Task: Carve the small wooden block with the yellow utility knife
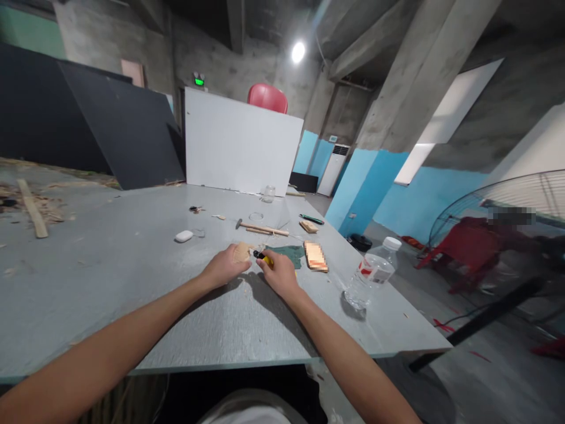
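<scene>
My left hand (222, 266) is closed around a light tan piece of wood (242, 252), held just above the grey table. My right hand (281, 272) grips a yellow-and-black cutter-like tool (266, 258), its black end pointing toward the wood. Whether that end touches the wood I cannot tell. Behind my right hand lies a dark green cloth or sheet (291, 255). Beyond both hands, a small hammer (260, 228) with a wooden handle lies beside thin sticks.
A plastic bottle (371, 274) stands at the right, near the table edge. Beside the green sheet lies a phone-like object (316, 257). A green pen (311, 219), wood pieces (308, 227), a white case (183, 236) and a glass jar (269, 194) sit farther back. A white board (242, 141) stands behind.
</scene>
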The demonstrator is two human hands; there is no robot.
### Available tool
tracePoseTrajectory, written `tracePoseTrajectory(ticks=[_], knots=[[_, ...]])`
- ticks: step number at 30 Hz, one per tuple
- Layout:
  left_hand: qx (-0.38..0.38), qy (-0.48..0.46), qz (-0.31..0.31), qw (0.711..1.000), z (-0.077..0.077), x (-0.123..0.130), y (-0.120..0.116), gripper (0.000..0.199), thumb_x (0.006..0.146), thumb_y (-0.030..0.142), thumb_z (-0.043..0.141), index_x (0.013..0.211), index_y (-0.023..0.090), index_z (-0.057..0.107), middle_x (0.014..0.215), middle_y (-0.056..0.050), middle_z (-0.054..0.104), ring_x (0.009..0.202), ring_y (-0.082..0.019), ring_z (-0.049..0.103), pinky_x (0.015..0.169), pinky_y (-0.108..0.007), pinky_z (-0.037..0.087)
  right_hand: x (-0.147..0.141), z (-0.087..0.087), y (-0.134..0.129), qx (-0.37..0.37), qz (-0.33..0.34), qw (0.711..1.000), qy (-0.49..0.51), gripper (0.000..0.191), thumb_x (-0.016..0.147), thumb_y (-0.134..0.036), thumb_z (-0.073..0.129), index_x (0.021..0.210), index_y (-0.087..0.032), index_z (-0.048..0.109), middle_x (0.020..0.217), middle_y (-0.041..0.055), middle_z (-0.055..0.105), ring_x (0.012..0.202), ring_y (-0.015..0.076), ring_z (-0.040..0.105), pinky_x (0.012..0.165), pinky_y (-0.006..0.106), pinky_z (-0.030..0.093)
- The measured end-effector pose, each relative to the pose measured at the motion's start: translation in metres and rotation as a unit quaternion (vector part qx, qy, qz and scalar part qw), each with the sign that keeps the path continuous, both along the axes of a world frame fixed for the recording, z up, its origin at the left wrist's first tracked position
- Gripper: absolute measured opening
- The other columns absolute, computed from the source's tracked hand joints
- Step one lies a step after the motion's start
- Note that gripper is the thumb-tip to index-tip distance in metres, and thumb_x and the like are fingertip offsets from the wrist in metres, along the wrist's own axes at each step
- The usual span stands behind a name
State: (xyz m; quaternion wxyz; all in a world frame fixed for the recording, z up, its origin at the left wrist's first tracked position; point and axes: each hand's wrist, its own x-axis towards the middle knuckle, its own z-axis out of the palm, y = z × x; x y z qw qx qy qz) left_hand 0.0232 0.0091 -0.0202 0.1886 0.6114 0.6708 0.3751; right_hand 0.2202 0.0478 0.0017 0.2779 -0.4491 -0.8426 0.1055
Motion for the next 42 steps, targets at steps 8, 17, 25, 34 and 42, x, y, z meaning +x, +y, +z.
tracePoseTrajectory(ticks=[8,17,25,34,42], knots=[[-0.002,0.036,-0.025,0.999,0.007,-0.001,-0.01,0.049,0.08,0.048,0.067,0.118,0.019,0.058,0.103,-0.01,0.073,0.092,-0.028,0.069,0.071,-0.03,0.042,0.002,-0.008,0.012,-0.001,-0.035,0.998,0.056,0.031,0.095,-0.04,0.06,0.116,-0.022,0.074,0.104,0.0084,0.077,0.095,0.0244,0.068,0.074,0.028,0.037],[0.025,0.227,-0.224,0.948,0.02,0.031,-0.046,0.051,0.078,0.054,0.067,0.119,0.025,0.058,0.096,-0.007,0.075,0.087,-0.032,0.072,0.065,-0.031,0.037,0.04,-0.005,0.055,0.033,-0.086,0.985,0.145,0.038,0.098,-0.045,0.046,0.099,-0.016,0.07,0.088,0.0082,0.072,0.079,0.0213,0.06,0.07,0.028,0.037],[0.005,0.203,-0.117,0.972,0.019,0.016,-0.035,0.062,0.082,0.058,0.063,0.131,0.022,0.054,0.104,-0.011,0.075,0.095,-0.036,0.071,0.072,-0.035,0.042,0.015,-0.011,0.029,0.017,0.031,0.994,0.104,0.036,0.099,-0.046,0.047,0.101,-0.018,0.069,0.08,0.0046,0.068,0.073,0.0175,0.057,0.068,0.025,0.032],[-0.017,0.079,-0.052,0.995,0.008,0.009,-0.022,0.05,0.092,0.061,0.049,0.121,0.021,0.058,0.101,-0.01,0.074,0.092,-0.029,0.07,0.075,-0.032,0.043,0.015,-0.003,0.018,-0.001,0.134,0.988,0.071,0.038,0.102,-0.047,0.042,0.092,-0.017,0.062,0.07,0.0001,0.058,0.066,0.0135,0.05,0.065,0.024,0.028],[-0.006,-0.01,-0.064,0.998,0.006,0.008,-0.019,0.043,0.09,0.056,0.055,0.111,0.019,0.062,0.098,-0.008,0.073,0.086,-0.025,0.067,0.072,-0.03,0.043,0.013,0.003,0.004,-0.03,0.215,0.976,-0.001,0.034,0.104,-0.042,0.043,0.098,-0.019,0.067,0.076,0.0006,0.063,0.069,0.0133,0.051,0.067,0.023,0.032]])
